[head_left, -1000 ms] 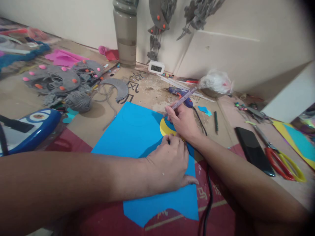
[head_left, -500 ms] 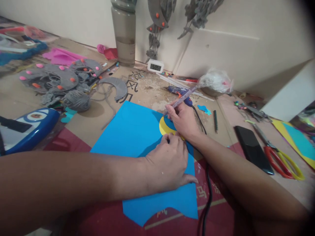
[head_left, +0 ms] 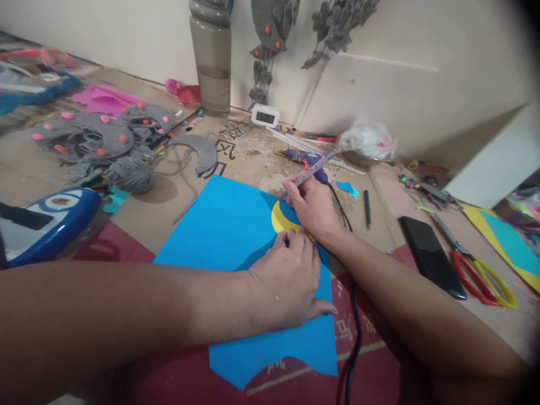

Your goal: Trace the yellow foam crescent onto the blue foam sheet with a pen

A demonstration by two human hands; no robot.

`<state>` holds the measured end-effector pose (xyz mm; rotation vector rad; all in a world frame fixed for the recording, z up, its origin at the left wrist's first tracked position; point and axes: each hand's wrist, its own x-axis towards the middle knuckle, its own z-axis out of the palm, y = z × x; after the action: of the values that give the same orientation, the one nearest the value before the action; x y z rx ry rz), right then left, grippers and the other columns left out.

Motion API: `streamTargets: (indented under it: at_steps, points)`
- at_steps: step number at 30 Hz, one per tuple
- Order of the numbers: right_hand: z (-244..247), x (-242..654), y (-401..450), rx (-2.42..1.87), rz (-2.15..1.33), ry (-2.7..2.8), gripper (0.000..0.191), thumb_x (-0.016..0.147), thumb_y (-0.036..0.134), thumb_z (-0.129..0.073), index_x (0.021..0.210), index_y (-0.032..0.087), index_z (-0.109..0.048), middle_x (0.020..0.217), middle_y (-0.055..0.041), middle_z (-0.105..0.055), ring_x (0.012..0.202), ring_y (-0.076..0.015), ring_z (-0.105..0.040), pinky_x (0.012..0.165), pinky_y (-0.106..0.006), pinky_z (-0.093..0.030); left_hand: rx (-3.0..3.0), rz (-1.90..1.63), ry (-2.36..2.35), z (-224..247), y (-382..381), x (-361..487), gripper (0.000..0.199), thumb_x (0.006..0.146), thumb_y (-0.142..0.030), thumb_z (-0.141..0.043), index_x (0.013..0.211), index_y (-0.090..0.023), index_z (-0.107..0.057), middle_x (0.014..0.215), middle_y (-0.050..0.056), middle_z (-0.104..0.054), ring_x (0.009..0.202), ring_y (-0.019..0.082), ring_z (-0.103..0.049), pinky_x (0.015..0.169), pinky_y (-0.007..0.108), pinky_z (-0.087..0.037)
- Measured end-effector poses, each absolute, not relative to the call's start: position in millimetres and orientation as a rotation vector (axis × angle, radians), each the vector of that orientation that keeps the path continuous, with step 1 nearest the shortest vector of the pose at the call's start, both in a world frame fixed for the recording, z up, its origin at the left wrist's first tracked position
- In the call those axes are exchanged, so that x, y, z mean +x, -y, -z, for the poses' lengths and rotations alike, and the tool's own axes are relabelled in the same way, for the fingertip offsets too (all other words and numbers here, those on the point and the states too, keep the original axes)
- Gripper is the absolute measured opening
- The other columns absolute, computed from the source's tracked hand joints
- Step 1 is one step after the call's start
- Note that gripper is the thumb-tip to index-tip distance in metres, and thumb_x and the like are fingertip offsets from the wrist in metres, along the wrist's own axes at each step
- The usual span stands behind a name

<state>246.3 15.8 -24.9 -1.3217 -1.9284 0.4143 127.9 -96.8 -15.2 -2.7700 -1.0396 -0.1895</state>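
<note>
We held a yellow crescent (head_left: 279, 221) near the far right corner of a blue sheet (head_left: 230, 230) on the table (head_left: 160, 222). Our left hand (head_left: 291, 275), its fingers bent and half open, thumb spread, pressed at the crescent's near side. Our right hand's (head_left: 318, 212) fingers closed around a pen (head_left: 314, 167), tip beside the crescent's far end. A clock (head_left: 265, 116) stood near the table's far edge.
</note>
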Motion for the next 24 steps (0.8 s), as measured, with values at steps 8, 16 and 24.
streamTargets:
  at_steps: [8, 16, 24]
  points:
    - [25.0, 246.5, -16.5, -1.338, -0.405, 1.932, 0.033, 0.096, 0.046, -0.051, 0.083, 0.018, -0.061, 0.068, -0.0030, -0.066, 0.063, -0.0155, -0.061, 0.066, -0.029, -0.046, -2.785, 0.171, 1.046, 14.8, 95.8, 128.8, 0.094, 0.090, -0.078, -0.037, 0.128, 0.003, -0.061, 0.122, 0.030, -0.063, 0.107, 0.040, -0.059, 0.082, 0.045, -0.047]
    - [27.4, 247.0, -16.9, -1.315, -0.407, 1.924, 0.034, 0.096, 0.047, -0.050, 0.083, 0.018, -0.061, 0.067, -0.0032, -0.066, 0.063, -0.0161, -0.061, 0.065, -0.029, -0.045, -2.762, 0.177, 1.013, 16.3, 96.1, 129.3, 0.090, 0.090, -0.078, -0.036, 0.122, 0.001, -0.065, 0.116, 0.029, -0.065, 0.104, 0.040, -0.060, 0.078, 0.045, -0.047]
    - [26.7, 246.7, -16.8, -1.344, -0.414, 1.915, 0.033, 0.096, 0.047, -0.050, 0.084, 0.018, -0.062, 0.069, -0.0036, -0.067, 0.063, -0.0165, -0.062, 0.065, -0.029, -0.045, -2.740, 0.189, 1.016, 17.1, 96.4, 128.3, 0.089, 0.090, -0.079, -0.036, 0.119, 0.000, -0.067, 0.115, 0.028, -0.065, 0.103, 0.040, -0.060, 0.078, 0.044, -0.047]
